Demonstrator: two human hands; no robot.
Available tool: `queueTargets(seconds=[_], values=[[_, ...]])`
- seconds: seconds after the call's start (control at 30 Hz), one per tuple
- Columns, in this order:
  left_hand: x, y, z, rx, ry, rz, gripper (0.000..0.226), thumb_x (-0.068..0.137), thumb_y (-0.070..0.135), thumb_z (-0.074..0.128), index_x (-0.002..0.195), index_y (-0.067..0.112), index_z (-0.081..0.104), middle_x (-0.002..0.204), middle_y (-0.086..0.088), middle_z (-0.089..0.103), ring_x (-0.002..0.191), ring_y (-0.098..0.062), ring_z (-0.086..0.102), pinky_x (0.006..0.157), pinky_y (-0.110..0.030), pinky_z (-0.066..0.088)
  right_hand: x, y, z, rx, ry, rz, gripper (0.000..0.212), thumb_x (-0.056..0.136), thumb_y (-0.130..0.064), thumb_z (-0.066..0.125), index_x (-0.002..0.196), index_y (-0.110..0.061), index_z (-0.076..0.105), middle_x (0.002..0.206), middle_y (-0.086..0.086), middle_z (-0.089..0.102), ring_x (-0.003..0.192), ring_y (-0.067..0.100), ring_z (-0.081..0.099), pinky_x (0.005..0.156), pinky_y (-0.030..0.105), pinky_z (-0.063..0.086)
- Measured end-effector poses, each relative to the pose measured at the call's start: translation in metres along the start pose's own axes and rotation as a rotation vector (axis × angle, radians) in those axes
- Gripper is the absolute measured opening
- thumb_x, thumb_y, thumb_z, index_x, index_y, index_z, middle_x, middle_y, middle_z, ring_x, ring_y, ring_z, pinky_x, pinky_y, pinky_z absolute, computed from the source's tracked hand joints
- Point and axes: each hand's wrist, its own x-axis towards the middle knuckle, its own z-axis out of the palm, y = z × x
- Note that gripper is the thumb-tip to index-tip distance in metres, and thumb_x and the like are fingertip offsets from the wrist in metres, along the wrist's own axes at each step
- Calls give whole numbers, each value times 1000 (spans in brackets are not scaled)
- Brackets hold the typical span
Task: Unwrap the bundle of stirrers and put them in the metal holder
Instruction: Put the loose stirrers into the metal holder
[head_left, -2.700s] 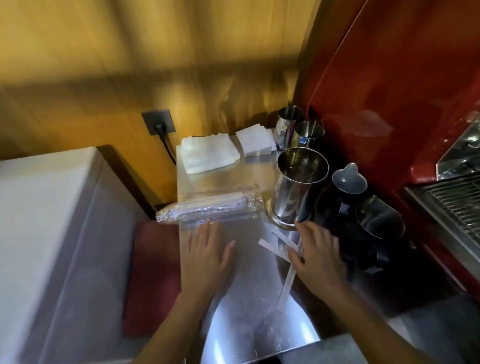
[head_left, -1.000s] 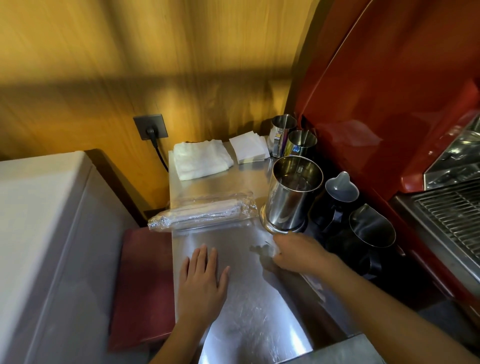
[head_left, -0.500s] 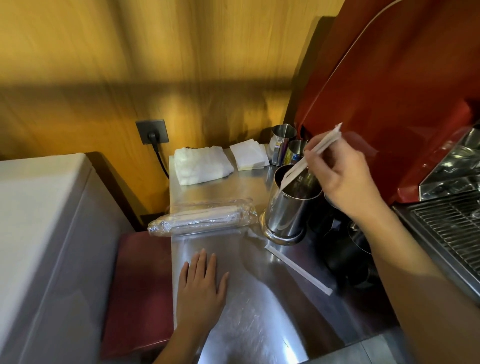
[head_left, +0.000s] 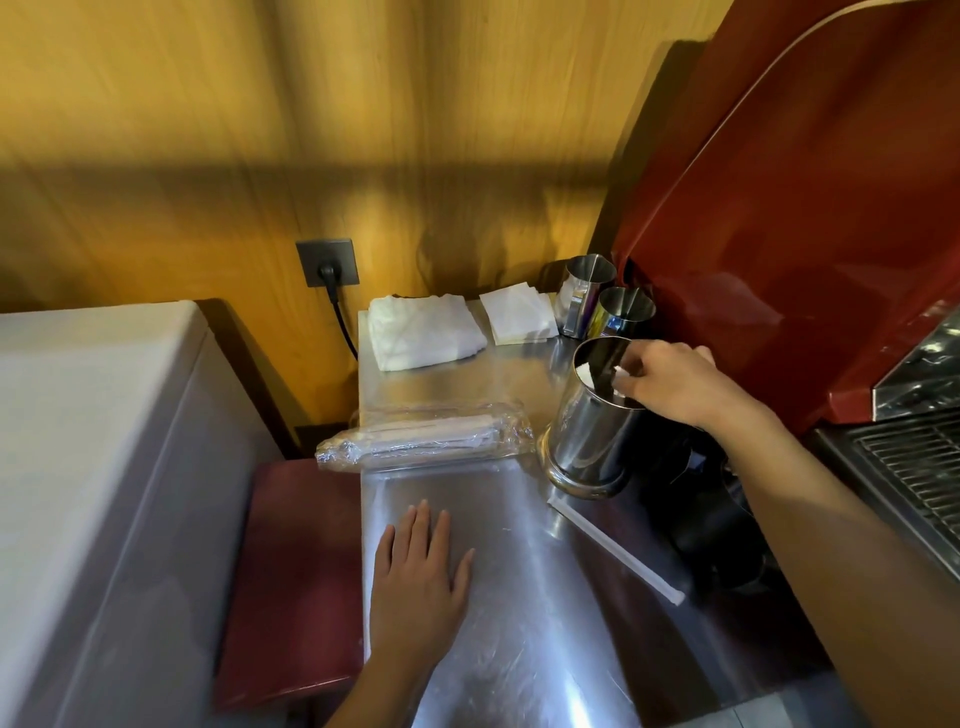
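The right hand (head_left: 670, 384) is over the top of the metal holder (head_left: 597, 415), which stands on the shiny counter (head_left: 519, 597); its fingers (head_left: 628, 387) pinch white stirrers (head_left: 621, 371) at the holder's rim, and one more white tip shows inside the holder on its left side; the left hand (head_left: 421, 582) lies flat on the counter with fingers spread, gripping nothing — it is near us and left of the holder; the bundle of stirrers (head_left: 426, 441) lies in clear plastic just left of the holder, beyond the left hand; one loose stirrer (head_left: 618, 551) lies on the counter near the foot of the holder, to the right; at the far end sit a white cloth (head_left: 423, 332), a stack of napkins (head_left: 517, 317) and two small metal cups (head_left: 605, 306) — the big red machine (head_left: 805, 208) is at the right.
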Motion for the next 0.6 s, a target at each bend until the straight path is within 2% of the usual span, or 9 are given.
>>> queueTargets(seconds=[0.07, 0.13, 0.23, 0.27, 0.33, 0.47, 0.6], values=[[0, 0, 1, 0, 7, 7, 53, 84, 42, 37, 115, 8, 64, 123, -16, 63, 117, -29, 57, 99, -47, 43, -5, -1, -4, 46, 114, -17, 11, 88, -31, 53, 89, -20, 54, 88, 8, 63, 91, 34, 54, 85, 44, 41], [0, 0, 2, 0, 12, 12, 53, 84, 42, 37, 115, 7, 64, 123, -16, 63, 117, -29, 57, 99, -47, 43, -19, -7, -6, 164, 268, -83, 9, 88, -26, 54, 91, -18, 55, 85, 9, 64, 81, 33, 58, 74, 43, 49], [1, 0, 4, -14, 19, 3, 57, 87, 46, 32, 116, 8, 63, 125, -17, 62, 119, -28, 56, 101, -45, 41, -49, -18, 1, 307, 486, -239, 4, 85, -17, 55, 87, -15, 58, 76, 8, 65, 66, 30, 56, 65, 44, 50], [1, 0, 3, -15, 17, -2, 60, 89, 48, 27, 116, 8, 63, 126, -17, 61, 119, -28, 56, 102, -44, 40, -57, -22, 8, 323, 510, -298, 4, 85, -14, 55, 86, -14, 59, 71, 7, 64, 62, 28, 55, 63, 43, 50], [1, 0, 3, -6, 13, 0, 64, 91, 50, 22, 117, 8, 62, 126, -17, 61, 119, -29, 56, 103, -45, 38, -67, -24, 29, 307, 424, -327, 6, 86, -15, 52, 85, -13, 58, 68, 7, 62, 64, 30, 57, 63, 40, 47], [1, -1, 3, -15, 35, 8, 55, 85, 43, 36, 115, 6, 63, 125, -18, 62, 118, -31, 56, 100, -48, 43, -64, -10, 84, -47, 84, -198, 16, 90, -28, 46, 95, -15, 54, 94, 14, 68, 85, 37, 61, 65, 35, 40], [0, 0, -1, -1, 41, 23, 52, 85, 42, 38, 114, 7, 64, 123, -18, 63, 116, -31, 58, 98, -47, 45, -62, 10, 119, -199, -218, -65, 32, 83, -28, 47, 113, -20, 45, 118, 13, 60, 107, 34, 57, 85, 36, 43]])
